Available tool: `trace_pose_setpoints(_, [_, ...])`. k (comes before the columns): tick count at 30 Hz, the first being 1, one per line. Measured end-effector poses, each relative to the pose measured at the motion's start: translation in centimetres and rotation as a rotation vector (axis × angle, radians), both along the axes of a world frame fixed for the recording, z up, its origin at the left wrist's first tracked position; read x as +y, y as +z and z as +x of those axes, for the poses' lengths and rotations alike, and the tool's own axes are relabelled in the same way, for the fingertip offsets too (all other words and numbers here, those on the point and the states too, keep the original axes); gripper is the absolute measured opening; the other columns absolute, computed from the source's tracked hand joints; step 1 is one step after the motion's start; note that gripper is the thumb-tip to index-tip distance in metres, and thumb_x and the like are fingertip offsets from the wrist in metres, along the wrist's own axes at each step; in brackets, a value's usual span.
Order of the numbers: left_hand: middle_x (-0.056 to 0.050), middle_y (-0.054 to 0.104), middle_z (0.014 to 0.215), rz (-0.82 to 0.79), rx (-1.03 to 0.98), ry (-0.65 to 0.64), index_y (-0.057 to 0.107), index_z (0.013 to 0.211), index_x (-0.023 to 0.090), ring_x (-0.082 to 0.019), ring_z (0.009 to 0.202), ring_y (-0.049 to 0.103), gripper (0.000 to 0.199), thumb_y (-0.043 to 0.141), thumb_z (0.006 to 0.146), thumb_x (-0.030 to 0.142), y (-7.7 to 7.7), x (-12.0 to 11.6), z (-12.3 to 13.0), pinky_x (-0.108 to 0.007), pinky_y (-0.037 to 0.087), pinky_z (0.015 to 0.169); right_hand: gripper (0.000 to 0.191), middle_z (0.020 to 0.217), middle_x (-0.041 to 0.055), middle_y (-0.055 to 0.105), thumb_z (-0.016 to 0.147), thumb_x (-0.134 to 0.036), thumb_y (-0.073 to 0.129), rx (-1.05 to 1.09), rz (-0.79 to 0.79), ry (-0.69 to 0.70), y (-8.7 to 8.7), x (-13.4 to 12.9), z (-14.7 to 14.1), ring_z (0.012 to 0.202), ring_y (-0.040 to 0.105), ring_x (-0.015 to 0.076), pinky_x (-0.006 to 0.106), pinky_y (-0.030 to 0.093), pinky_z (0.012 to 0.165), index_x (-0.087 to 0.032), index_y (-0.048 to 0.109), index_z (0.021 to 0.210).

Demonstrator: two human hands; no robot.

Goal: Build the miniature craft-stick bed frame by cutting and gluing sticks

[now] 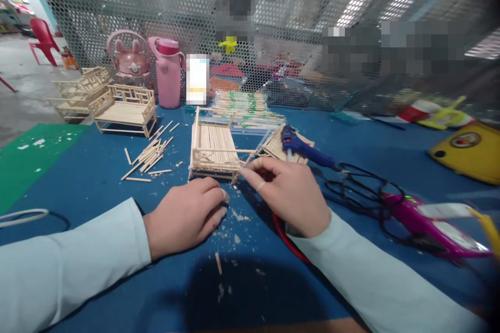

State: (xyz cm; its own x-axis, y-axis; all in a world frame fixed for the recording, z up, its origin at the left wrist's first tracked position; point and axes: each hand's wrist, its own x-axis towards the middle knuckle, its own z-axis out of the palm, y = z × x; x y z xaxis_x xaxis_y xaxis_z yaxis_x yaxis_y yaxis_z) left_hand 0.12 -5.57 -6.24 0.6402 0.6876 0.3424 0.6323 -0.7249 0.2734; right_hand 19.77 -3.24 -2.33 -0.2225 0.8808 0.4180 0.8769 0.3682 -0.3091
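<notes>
A miniature bench [214, 138] built from thin wooden sticks stands in the middle of the blue table. At its front right corner, my right hand [291, 192] is closed in a pinch on a thin wooden stick [247, 159]; the fingertips partly hide it. Just in front of the bench, my left hand [187, 216] rests on the tabletop with its fingers curled, seemingly around nothing. A blue glue gun [308, 151] lies beyond my right hand, across a flat panel of sticks [273, 143]. Loose short sticks [150, 156] are heaped left of the bench.
Finished miniature benches [125, 106] stand at the back left. A pink bottle [169, 75], a lit phone screen [197, 80] and packed sticks [242, 106] line the mesh partition [273, 15]. Black cable [363, 187], a magenta device [433, 223] and a yellow pouch [469, 151] occupy the right.
</notes>
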Motion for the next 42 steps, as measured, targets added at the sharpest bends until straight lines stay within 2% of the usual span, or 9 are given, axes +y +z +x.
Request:
trace_pose_setpoints(7, [-0.007, 0.063, 0.099, -0.022, -0.011, 0.007, 0.058, 0.097, 0.016, -0.020, 0.090, 0.061, 0.020, 0.041, 0.092, 0.026, -0.1, 0.1, 0.0, -0.034, 0.054, 0.077, 0.019, 0.067, 0.0001, 0.070, 0.082, -0.029, 0.054, 0.067, -0.122, 0.104, 0.1, -0.1, 0.5, 0.062, 0.062, 0.0147, 0.026, 0.042, 0.062, -0.020, 0.066, 0.069])
trace_pose_setpoints(11, [-0.006, 0.065, 0.094, -0.090, -0.177, 0.003, 0.060, 0.095, 0.017, -0.018, 0.086, 0.061, 0.020, 0.044, 0.091, 0.026, 0.3, -0.2, 0.2, -0.032, 0.052, 0.077, 0.021, 0.059, -0.0014, 0.062, 0.081, -0.034, 0.055, 0.374, -0.346, 0.181, 1.1, -1.1, 0.4, 0.055, 0.054, 0.0113, 0.024, 0.042, 0.057, -0.019, 0.059, 0.066])
trace_pose_setpoints(16, [-0.003, 0.069, 0.083, -0.498, -0.613, 0.060, 0.065, 0.090, 0.016, -0.014, 0.075, 0.062, 0.019, 0.050, 0.089, 0.028, 1.1, -1.1, 1.7, -0.026, 0.051, 0.072, 0.028, 0.048, -0.0064, 0.046, 0.080, -0.045, 0.056, 0.713, -0.635, 0.309, 1.0, -1.8, -0.2, 0.044, 0.040, 0.0075, 0.022, 0.036, 0.048, -0.019, 0.053, 0.069])
trace_pose_setpoints(20, [-0.002, 0.068, 0.081, -0.701, -0.778, 0.030, 0.065, 0.088, 0.015, -0.013, 0.072, 0.061, 0.020, 0.050, 0.089, 0.028, 1.1, -1.4, 2.3, -0.025, 0.051, 0.068, 0.023, 0.049, -0.0065, 0.046, 0.080, -0.041, 0.055, 0.670, -0.554, 0.313, 0.3, -2.0, -0.4, 0.043, 0.041, 0.0078, 0.022, 0.036, 0.046, -0.019, 0.056, 0.074])
trace_pose_setpoints(23, [0.000, 0.063, 0.073, -0.526, -0.733, 0.095, 0.062, 0.092, 0.017, -0.011, 0.062, 0.056, 0.015, 0.054, 0.086, 0.028, 0.9, -1.3, 1.7, -0.022, 0.048, 0.058, 0.016, 0.058, -0.0026, 0.059, 0.082, -0.033, 0.054, 0.485, -0.238, 0.253, 0.1, -2.1, -0.2, 0.050, 0.051, 0.0104, 0.023, 0.041, 0.052, -0.020, 0.061, 0.077])
trace_pose_setpoints(28, [-0.003, 0.061, 0.093, 0.189, -0.583, 0.038, 0.049, 0.108, 0.023, -0.015, 0.085, 0.058, 0.027, 0.058, 0.083, 0.018, 0.5, -0.7, -0.4, -0.028, 0.050, 0.075, 0.020, 0.069, 0.0022, 0.070, 0.086, -0.030, 0.051, 0.038, 0.272, 0.208, 0.3, -1.5, 0.7, 0.066, 0.063, 0.0167, 0.030, 0.046, 0.068, -0.024, 0.068, 0.078])
trace_pose_setpoints(31, [-0.007, 0.054, 0.108, 0.385, -0.610, 0.109, 0.040, 0.118, 0.025, -0.020, 0.103, 0.053, 0.045, 0.061, 0.080, 0.016, 0.0, -0.2, -0.8, -0.037, 0.047, 0.091, 0.021, 0.064, 0.0026, 0.068, 0.085, -0.034, 0.053, -0.050, 0.288, 0.228, 1.2, -0.5, 1.0, 0.063, 0.062, 0.0180, 0.032, 0.045, 0.068, -0.025, 0.068, 0.074])
trace_pose_setpoints(39, [-0.017, 0.034, 0.139, 0.401, -0.458, 0.211, 0.026, 0.134, 0.022, -0.031, 0.133, 0.033, 0.064, 0.062, 0.081, 0.026, 0.9, 1.5, -0.3, -0.052, 0.031, 0.109, 0.020, 0.063, -0.0019, 0.058, 0.083, -0.036, 0.057, 0.513, -0.048, 0.059, 5.1, 1.7, 1.3, 0.056, 0.052, 0.0115, 0.027, 0.041, 0.056, -0.020, 0.060, 0.070])
trace_pose_setpoints(42, [-0.016, 0.036, 0.140, 0.430, -0.441, 0.143, 0.025, 0.137, 0.023, -0.032, 0.134, 0.034, 0.070, 0.065, 0.080, 0.030, 1.1, 2.8, -0.7, -0.053, 0.029, 0.110, 0.016, 0.062, -0.0016, 0.059, 0.085, -0.030, 0.056, 0.371, 0.151, 0.036, 4.5, 0.6, 1.3, 0.054, 0.051, 0.0128, 0.028, 0.039, 0.055, -0.022, 0.060, 0.071])
